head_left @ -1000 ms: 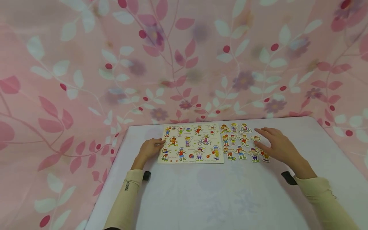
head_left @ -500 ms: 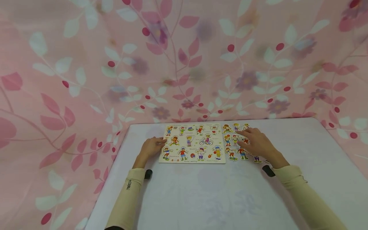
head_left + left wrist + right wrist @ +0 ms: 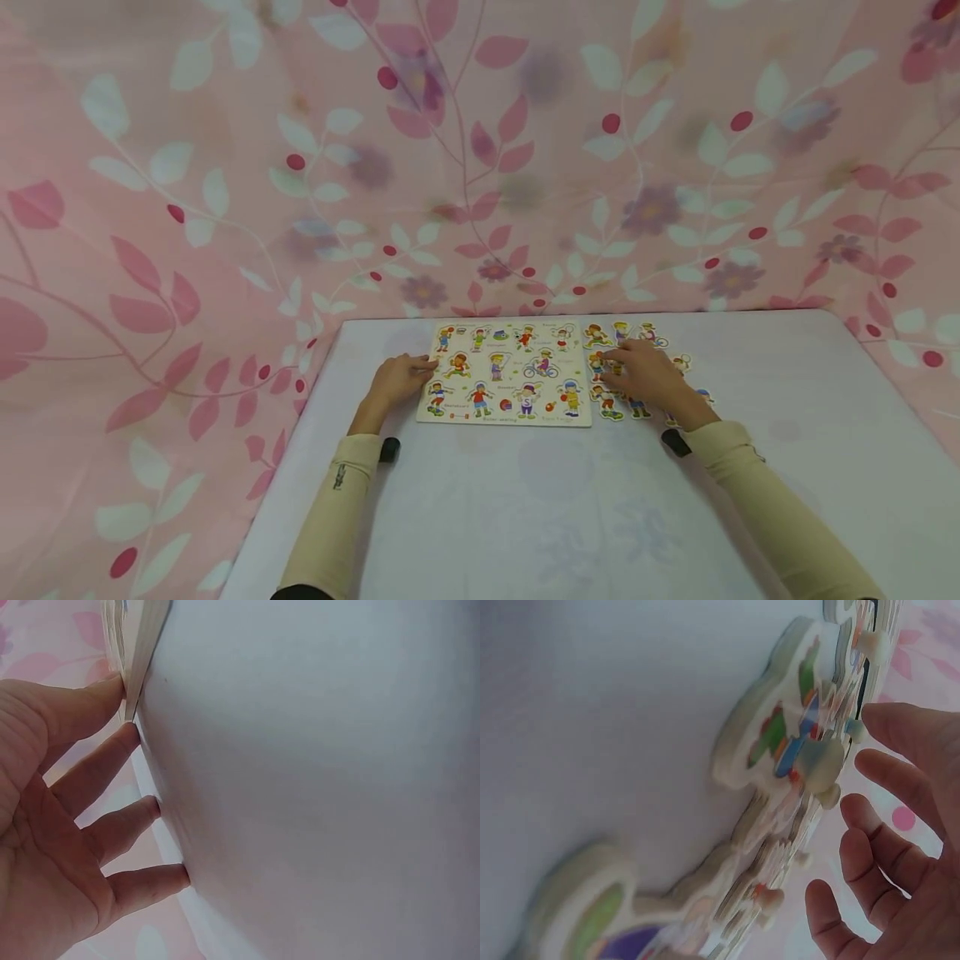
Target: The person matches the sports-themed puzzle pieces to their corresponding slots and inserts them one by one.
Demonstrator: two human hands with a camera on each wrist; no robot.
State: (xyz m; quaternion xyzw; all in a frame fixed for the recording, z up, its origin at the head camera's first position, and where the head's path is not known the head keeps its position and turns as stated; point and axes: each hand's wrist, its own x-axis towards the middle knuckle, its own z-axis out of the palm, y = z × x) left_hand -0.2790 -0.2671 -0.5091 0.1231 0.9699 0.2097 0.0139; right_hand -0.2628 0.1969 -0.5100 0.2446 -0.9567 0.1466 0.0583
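A flat wooden puzzle board (image 3: pixel 465 417) printed with children playing sports lies at the table's back edge. My left hand (image 3: pixel 397 387) rests at its left side. In the left wrist view, the thumb (image 3: pixel 105 694) touches the board's edge while the other fingers reach down to the tabletop, fairly straight. My right hand (image 3: pixel 648 375) hovers over the cut-out knobbed puzzle pieces (image 3: pixel 608 403) right of the board. From the right wrist, thumb and forefinger (image 3: pixel 892 769) stand apart near a small knob (image 3: pixel 856 731), with no piece plainly gripped. The right hand hides several pieces.
White cloth covers the table (image 3: pixel 525 508). Pink flowered fabric (image 3: pixel 480 167) hangs directly behind it. More loose pieces lie in rows, such as a cyclist (image 3: pixel 651 335) at the back and a skateboarder nearest the board. Dark wrist-worn devices (image 3: pixel 675 442) sit under both wrists.
My right hand has moved left across the pieces, from their right side toward those beside the board. My left hand stays at the board's left edge.
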